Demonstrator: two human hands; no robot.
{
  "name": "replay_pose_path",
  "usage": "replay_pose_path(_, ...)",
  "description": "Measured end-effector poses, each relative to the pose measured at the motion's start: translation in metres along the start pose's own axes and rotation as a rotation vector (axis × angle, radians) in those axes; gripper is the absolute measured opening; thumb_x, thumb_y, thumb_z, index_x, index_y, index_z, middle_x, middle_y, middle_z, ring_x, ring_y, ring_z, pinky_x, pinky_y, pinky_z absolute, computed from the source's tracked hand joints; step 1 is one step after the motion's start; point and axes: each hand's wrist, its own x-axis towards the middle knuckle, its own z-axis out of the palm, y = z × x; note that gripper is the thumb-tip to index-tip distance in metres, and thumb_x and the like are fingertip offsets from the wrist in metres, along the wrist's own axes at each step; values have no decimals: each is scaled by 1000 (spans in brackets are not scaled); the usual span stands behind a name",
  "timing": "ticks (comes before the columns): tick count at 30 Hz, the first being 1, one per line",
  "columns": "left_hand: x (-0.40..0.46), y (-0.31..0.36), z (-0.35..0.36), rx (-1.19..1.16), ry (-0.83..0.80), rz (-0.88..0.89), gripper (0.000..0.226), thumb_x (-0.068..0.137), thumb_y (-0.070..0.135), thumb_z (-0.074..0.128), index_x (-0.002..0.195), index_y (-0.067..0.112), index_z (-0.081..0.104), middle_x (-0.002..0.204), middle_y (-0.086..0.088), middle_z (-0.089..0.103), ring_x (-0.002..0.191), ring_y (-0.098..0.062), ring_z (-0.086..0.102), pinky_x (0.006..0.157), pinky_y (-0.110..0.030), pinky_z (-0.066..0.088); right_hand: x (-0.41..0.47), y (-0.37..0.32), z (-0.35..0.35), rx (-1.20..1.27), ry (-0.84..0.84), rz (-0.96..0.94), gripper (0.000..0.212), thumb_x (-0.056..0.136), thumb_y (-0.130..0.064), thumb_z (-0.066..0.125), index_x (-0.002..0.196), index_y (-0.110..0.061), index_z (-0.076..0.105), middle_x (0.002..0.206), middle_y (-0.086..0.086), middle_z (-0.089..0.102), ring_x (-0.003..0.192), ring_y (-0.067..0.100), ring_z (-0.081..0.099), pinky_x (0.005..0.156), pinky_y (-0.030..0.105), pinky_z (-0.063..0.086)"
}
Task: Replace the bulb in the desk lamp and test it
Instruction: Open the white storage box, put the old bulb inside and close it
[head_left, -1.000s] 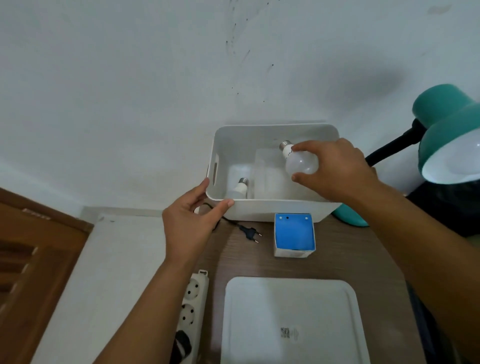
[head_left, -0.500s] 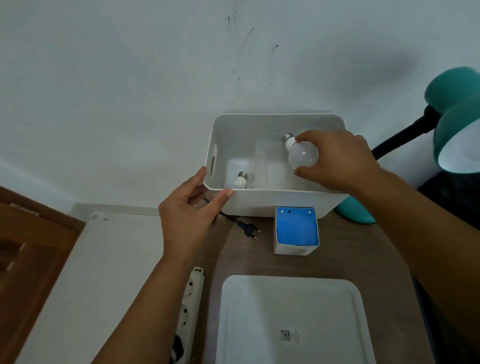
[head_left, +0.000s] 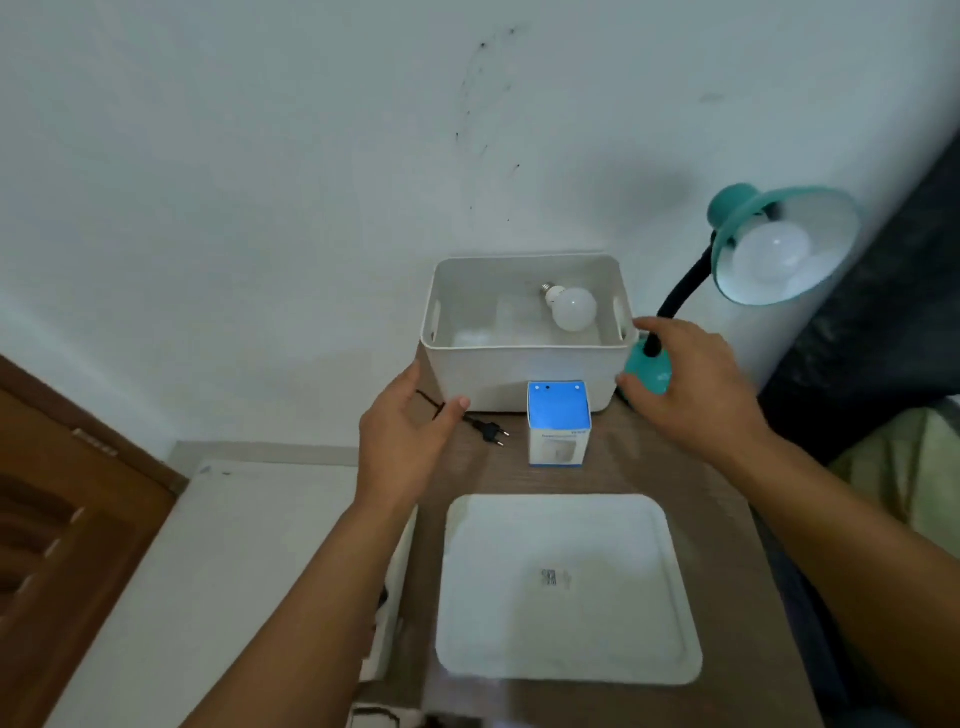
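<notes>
The left hand (head_left: 410, 441) is held open and empty beside the near-left corner of the white storage bin (head_left: 524, 374), with the thumb close to the bin wall; whether it touches cannot be told. Under that hand the lamp's black cord runs to the two-pin plug (head_left: 491, 432), which lies unplugged on the worktop (head_left: 623, 473). If the hand is swept back carelessly, the cord could be snagged and the lamp tugged.

Inside the bin a white bulb (head_left: 570, 307) lies on its side, screw cap toward the wall. It could roll and be knocked against the wall if the bin is shoved or lifted abruptly. Just in front of the bin a blue bulb box (head_left: 559, 423) stands upright and could be toppled by the same push. Nearer the camera a white lid (head_left: 566, 587) lies flat.

The right hand (head_left: 691, 384) is spread open and holds nothing, at the bin's right end and over the teal lamp base (head_left: 649, 371). The desk lamp shade (head_left: 784, 244) carries a fitted bulb (head_left: 774, 254), apparently unlit. The base could be bumped, and the gooseneck set swinging.
</notes>
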Motion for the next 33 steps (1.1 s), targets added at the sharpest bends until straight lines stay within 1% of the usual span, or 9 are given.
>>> replay_pose_path(1,-14,-3,-2,18,-21,1,57,86,27,78,137,33,54,91,52,45,88,25,49,75,9,31,-17,3,-2,33,2,13,60,81,-34,72,136,-21,51,131,5,58,117,31,52,99,43,43)
replay_pose_path(3,-43,-10,-4,72,-84,1,61,85,35,77,141,27,53,114,40,55,102,25,49,81,7,32,-53,5,-1,75,-29,78,60,83,-32,72,138,-20,51,134,5,56,124,27,49,104,39,39)
replay_pose_path(6,-88,-23,-4,170,-255,-86,80,85,47,74,153,27,37,153,9,43,138,-6,40,106,-14,28,-102,12,7,100,-94,123,63,83,-34,72,140,-23,48,140,3,52,129,21,45,104,29,33)
replay_pose_path(11,-150,-56,-1,243,-431,-124,101,78,56,76,158,27,21,165,5,17,151,-13,19,120,-31,20,-164,29,33,71,-308,214,81,78,-58,69,146,-31,35,151,-4,39,135,19,39,108,38,36)
replay_pose_path(14,-172,-71,3,364,-501,-190,117,73,67,73,159,30,4,167,5,-6,154,-18,-1,124,-40,12,-195,38,44,71,-409,289,96,69,-73,67,149,-42,24,162,-5,19,146,20,24,116,45,30)
replay_pose_path(19,-186,-84,5,526,-524,-253,131,66,75,71,159,22,-5,166,-11,-15,153,-28,-14,125,-46,7,-218,43,53,63,-464,313,108,65,-73,72,153,-36,21,162,2,15,148,25,17,119,42,23)
replay_pose_path(22,-189,-84,5,576,-506,-211,122,73,67,72,159,17,1,167,-9,-5,153,-30,-8,125,-44,7,-225,44,58,-10,-481,280,108,68,-70,70,154,-29,19,162,4,16,148,27,16,120,43,20)
replay_pose_path(27,-194,-84,3,544,-394,-164,101,78,51,78,155,13,26,159,-4,32,148,-26,24,120,-40,24,-234,42,59,-61,-456,254,98,79,-60,68,155,-23,18,162,4,18,145,26,22,117,41,23)
replay_pose_path(33,-207,-82,-2,433,-336,-197,103,73,48,84,155,15,30,155,-3,41,141,-24,38,116,-39,36,-250,42,51,119,-395,291,97,80,-46,75,155,-19,21,163,-2,16,146,23,24,116,37,26)
